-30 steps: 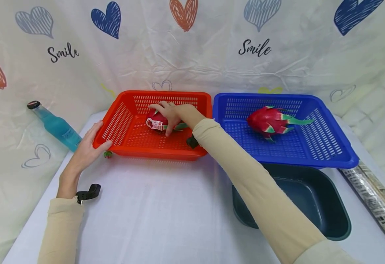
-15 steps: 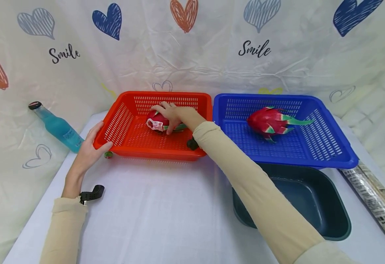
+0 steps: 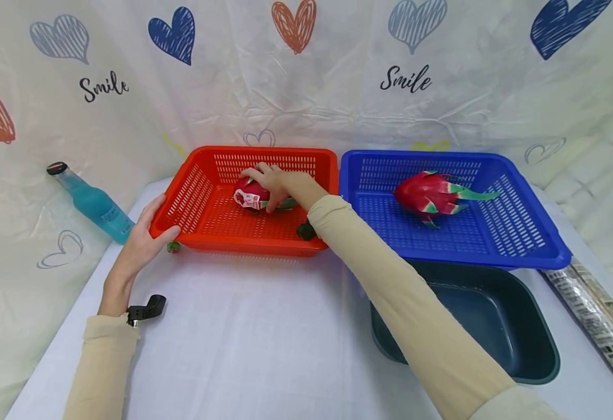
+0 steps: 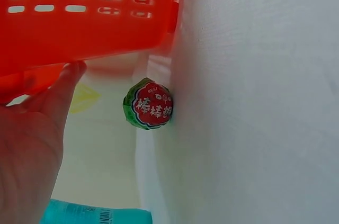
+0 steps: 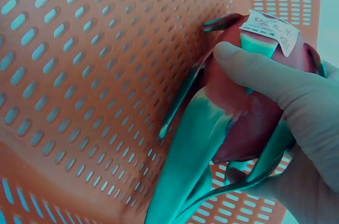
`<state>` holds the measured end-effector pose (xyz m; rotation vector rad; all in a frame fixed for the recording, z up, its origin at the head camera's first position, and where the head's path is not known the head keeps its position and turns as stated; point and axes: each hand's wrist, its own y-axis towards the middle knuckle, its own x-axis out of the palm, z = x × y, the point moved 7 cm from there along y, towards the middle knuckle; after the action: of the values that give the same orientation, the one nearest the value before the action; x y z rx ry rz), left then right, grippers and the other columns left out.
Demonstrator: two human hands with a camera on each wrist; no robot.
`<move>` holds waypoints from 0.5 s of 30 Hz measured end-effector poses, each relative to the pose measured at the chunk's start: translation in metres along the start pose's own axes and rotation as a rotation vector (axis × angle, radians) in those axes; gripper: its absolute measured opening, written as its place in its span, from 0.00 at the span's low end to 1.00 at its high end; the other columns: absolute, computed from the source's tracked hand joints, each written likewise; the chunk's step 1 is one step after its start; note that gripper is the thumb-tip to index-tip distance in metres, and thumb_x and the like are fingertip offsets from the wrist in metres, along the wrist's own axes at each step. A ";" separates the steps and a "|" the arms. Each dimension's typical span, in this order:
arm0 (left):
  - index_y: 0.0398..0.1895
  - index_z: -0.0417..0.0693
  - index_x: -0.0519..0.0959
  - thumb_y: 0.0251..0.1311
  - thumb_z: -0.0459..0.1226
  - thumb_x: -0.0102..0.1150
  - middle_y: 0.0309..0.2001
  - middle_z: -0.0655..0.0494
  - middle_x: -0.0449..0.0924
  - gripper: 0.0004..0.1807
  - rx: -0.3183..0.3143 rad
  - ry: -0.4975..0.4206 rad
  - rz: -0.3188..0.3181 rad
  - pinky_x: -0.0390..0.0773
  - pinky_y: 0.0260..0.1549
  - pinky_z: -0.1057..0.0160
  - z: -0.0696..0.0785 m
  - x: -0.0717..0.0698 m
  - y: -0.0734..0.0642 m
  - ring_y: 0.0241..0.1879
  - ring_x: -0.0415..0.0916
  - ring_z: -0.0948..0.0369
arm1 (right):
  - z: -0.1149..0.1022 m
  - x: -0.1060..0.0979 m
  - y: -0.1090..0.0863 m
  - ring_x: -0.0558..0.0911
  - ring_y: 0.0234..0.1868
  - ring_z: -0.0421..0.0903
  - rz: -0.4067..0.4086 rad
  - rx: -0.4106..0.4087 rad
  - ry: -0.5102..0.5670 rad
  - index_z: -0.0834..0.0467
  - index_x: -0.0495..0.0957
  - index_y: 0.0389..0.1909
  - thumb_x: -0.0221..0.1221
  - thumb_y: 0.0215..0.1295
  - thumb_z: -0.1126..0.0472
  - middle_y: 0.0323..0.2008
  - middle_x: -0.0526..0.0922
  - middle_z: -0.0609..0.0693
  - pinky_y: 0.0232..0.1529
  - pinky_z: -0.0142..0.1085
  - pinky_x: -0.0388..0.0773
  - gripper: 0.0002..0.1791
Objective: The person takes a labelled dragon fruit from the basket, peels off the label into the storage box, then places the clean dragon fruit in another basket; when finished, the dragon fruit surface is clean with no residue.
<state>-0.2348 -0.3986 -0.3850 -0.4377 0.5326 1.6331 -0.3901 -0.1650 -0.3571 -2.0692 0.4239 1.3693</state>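
Inside the red basket (image 3: 256, 242), my right hand (image 3: 277, 184) holds a dragon fruit (image 3: 245, 192) from above. In the right wrist view, the thumb lies across the fruit's red skin (image 5: 249, 123) beside a white label, fingers around the far side; green leaf tips trail toward the basket wall. My left hand (image 3: 140, 242) grips the basket's front left corner, thumb along the front rim and fingers along the left side. Below that corner is a round wrapped candy (image 4: 150, 105), green with a red label. A second dragon fruit (image 3: 424, 192) lies in the blue basket (image 3: 458, 256).
A bottle of blue liquid (image 3: 98, 210) stands left of the red basket. In front of the blue basket sits a dark green tub (image 3: 495, 326), partly covered by my right sleeve. A long plastic-wrapped roll (image 3: 595, 321) runs along the right table edge. A patterned cloth (image 3: 306, 93) hangs behind.
My left hand and forearm have shifted slightly right at the basket corner. The right hand has stayed on the dragon fruit, almost still. The whole view has moved down a little.
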 end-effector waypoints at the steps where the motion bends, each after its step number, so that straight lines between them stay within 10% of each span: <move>1: 0.78 0.63 0.41 0.65 0.46 0.56 0.77 0.47 0.44 0.45 -0.002 0.002 0.001 0.72 0.38 0.84 0.000 0.000 0.000 0.68 0.53 0.43 | 0.000 0.000 0.000 0.55 0.70 0.55 0.004 -0.001 0.005 0.38 0.43 0.71 0.69 0.56 0.54 0.71 0.48 0.53 0.68 0.49 0.66 0.51; 15: 0.78 0.62 0.40 0.65 0.46 0.55 0.76 0.45 0.45 0.45 -0.011 0.009 0.002 0.71 0.37 0.84 0.001 0.000 -0.001 0.68 0.53 0.43 | 0.002 -0.001 -0.001 0.56 0.69 0.55 0.058 -0.065 0.041 0.40 0.47 0.72 0.69 0.56 0.56 0.70 0.51 0.54 0.67 0.49 0.68 0.50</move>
<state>-0.2341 -0.3982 -0.3847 -0.4530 0.5308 1.6374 -0.3916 -0.1629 -0.3562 -2.1560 0.4659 1.3937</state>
